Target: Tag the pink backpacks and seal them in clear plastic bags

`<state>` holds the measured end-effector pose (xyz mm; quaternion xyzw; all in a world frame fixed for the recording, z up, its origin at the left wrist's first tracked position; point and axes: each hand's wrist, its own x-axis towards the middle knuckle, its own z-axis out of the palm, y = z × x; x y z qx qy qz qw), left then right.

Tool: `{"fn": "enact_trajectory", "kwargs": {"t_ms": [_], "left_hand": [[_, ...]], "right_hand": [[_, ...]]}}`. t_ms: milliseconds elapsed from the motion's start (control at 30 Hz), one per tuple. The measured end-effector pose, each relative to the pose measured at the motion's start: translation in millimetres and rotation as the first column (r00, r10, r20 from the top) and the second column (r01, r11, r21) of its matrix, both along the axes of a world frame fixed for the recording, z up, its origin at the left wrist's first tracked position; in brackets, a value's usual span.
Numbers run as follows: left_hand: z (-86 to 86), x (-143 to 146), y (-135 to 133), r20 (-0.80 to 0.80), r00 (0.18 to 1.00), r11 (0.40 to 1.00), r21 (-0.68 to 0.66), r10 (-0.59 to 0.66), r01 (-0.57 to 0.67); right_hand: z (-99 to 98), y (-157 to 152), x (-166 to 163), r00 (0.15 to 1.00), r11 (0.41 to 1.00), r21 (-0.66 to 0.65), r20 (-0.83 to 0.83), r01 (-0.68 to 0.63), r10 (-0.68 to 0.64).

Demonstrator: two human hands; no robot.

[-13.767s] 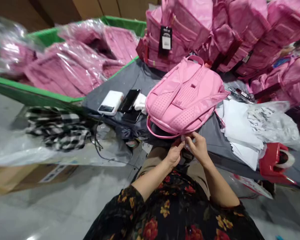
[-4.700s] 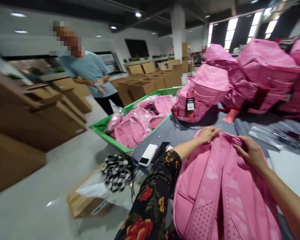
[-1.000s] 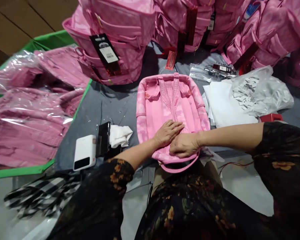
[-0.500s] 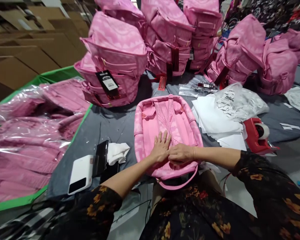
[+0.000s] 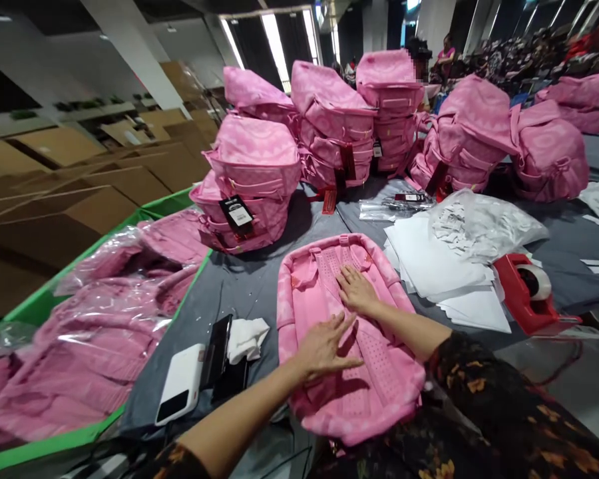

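Far left, a green bin (image 5: pixel 54 444) stands against the bench (image 5: pixel 239 286), filled with pink bagged packs (image 5: pixel 94 346) in clear plastic. On the grey bench top just beside it lie a white power bank (image 5: pixel 180 384), a black phone (image 5: pixel 219 342) and a crumpled white cloth (image 5: pixel 247 336), all close together.

Next comes the backpack (image 5: pixel 299 313), pink, lying flat with its perforated back panel and straps facing up, its lower end at the near edge of the bench, right in front of the person. Both hands rest on it, open, gripping nothing. The left hand (image 5: pixel 324 346) lies palm down on the middle of the panel with its fingers spread. The right hand (image 5: pixel 357 293) lies flat farther up, on the straps towards the top end, a little apart from the left.

Behind the backpack, stacked packs (image 5: pixel 252 179) with hang tags run in a row across the far bench. To the right of the backpack lies a pile of white sheets (image 5: pixel 429 266), a clear bag (image 5: pixel 484 223) of small white slips partly on top of it, and beyond them a red tape dispenser (image 5: pixel 522 296) near the bench edge
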<state>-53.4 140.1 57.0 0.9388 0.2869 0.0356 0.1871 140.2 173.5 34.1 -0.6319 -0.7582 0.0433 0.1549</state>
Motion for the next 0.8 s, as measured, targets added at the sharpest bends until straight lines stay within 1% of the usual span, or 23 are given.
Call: {"fn": "enact_trajectory", "kwargs": {"t_ms": [33, 67, 100, 133, 167, 200, 233, 300, 367, 400, 467, 567, 633, 700, 767, 800], "left_hand": [[8.9, 3, 17, 0.030, 0.999, 0.999, 0.026, 0.021, -0.022], [16.4, 8, 35, 0.064, 0.995, 0.993, 0.086, 0.073, -0.078], [21.4, 15, 53, 0.097, 0.985, 0.974, 0.161, 0.144, -0.158], [23.4, 22, 70, 0.123, 0.968, 0.942, 0.231, 0.219, -0.243], [22.0, 29, 84, 0.130, 0.951, 0.911, 0.273, 0.282, -0.308], [17.6, 36, 96, 0.117, 0.937, 0.893, 0.284, 0.329, -0.349], [10.9, 41, 104, 0.089, 0.930, 0.890, 0.269, 0.357, -0.368], [-4.9, 46, 111, 0.039, 0.930, 0.905, 0.216, 0.366, -0.365], [-17.1, 46, 111, 0.029, 0.934, 0.915, 0.194, 0.355, -0.354], [-20.8, 45, 111, 0.033, 0.935, 0.915, 0.193, 0.354, -0.353], [-24.2, 43, 111, 0.040, 0.934, 0.913, 0.197, 0.356, -0.356], [-27.0, 42, 116, 0.071, 0.932, 0.903, 0.232, 0.356, -0.363], [-30.4, 41, 119, 0.110, 0.929, 0.891, 0.263, 0.354, -0.370], [-34.0, 41, 120, 0.141, 0.927, 0.883, 0.284, 0.346, -0.373], [-36.5, 40, 119, 0.159, 0.926, 0.881, 0.288, 0.343, -0.376], [-37.3, 41, 120, 0.164, 0.925, 0.881, 0.284, 0.343, -0.377]], "right_hand": [[-1.2, -5, 0, 1.000, 1.000, 0.019, -0.017, 0.007, -0.007], [0.4, -7, 1, 0.999, 0.999, 0.029, -0.034, 0.022, -0.021], [5.0, -6, 3, 0.998, 0.999, 0.024, -0.047, 0.034, -0.033], [12.4, -1, 8, 0.997, 0.999, 0.004, -0.061, 0.044, -0.043], [22.2, 6, 14, 0.995, 0.998, -0.016, -0.078, 0.060, -0.061], [33.5, 17, 24, 0.991, 0.996, -0.023, -0.098, 0.090, -0.092], [45.5, 30, 37, 0.984, 0.991, -0.016, -0.115, 0.134, -0.135], [67.5, 60, 71, 0.961, 0.966, 0.013, -0.104, 0.257, -0.255], [81.3, 92, 111, 0.935, 0.935, 0.014, -0.032, 0.353, -0.353], [83.9, 106, 132, 0.924, 0.924, -0.012, 0.016, 0.382, -0.382], [80.9, 132, 169, 0.899, 0.899, -0.065, 0.095, 0.434, -0.427], [62.1, 164, 207, 0.845, 0.850, -0.074, 0.178, 0.522, -0.503], [46.7, 181, 221, 0.811, 0.825, -0.039, 0.216, 0.564, -0.544], [34.7, 196, 229, 0.794, 0.817, -0.006, 0.243, 0.577, -0.558], [29.9, 209, 236, 0.791, 0.822, 0.009, 0.266, 0.570, -0.551], [30.9, 214, 240, 0.790, 0.824, 0.016, 0.274, 0.566, -0.548]]}}
